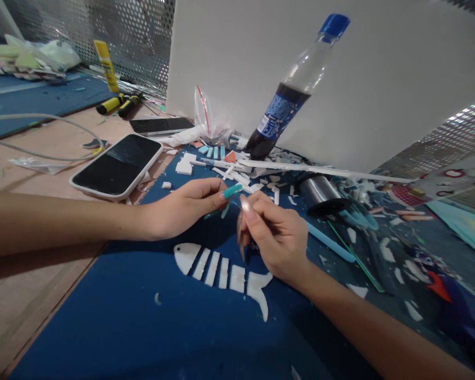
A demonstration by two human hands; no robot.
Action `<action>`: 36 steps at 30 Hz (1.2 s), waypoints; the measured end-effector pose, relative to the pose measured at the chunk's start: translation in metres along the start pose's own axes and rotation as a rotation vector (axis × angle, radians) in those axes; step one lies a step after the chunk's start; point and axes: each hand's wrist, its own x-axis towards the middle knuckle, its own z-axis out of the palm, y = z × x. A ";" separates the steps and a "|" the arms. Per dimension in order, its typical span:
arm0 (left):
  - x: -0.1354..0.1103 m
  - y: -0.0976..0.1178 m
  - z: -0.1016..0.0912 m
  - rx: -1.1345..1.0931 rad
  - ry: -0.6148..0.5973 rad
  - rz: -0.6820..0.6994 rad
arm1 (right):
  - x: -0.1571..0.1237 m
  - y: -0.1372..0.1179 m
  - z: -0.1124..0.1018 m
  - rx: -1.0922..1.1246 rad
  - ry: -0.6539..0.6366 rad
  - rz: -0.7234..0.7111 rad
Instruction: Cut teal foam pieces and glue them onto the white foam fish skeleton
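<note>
Over the blue mat (114, 322), my left hand (186, 206) is closed in a pinch, thumb on top, with long teal nails. Close to its fingertips, my right hand (279, 229) is also pinched, its fingers curled in. What either hand holds is too thin or too hidden to make out. Just below them lies a flat white fish shape in separate pieces: a head (187, 257) with a dark eye hole, several narrow body strips (212, 268), and a forked tail (258, 287). The pieces lie in a row with small gaps.
Behind my hands are white foam scraps (275, 182), a tilted cola bottle (281, 108) and a plastic bag (211, 119). A spool of thin line (320, 192) and a blue stick (332, 243) lie right. Left are two phones (116, 166), yellow-black tools (121, 104) and a cable (43, 116).
</note>
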 end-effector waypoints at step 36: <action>-0.001 0.000 -0.005 0.367 0.141 0.236 | 0.004 0.007 0.003 0.215 -0.068 0.297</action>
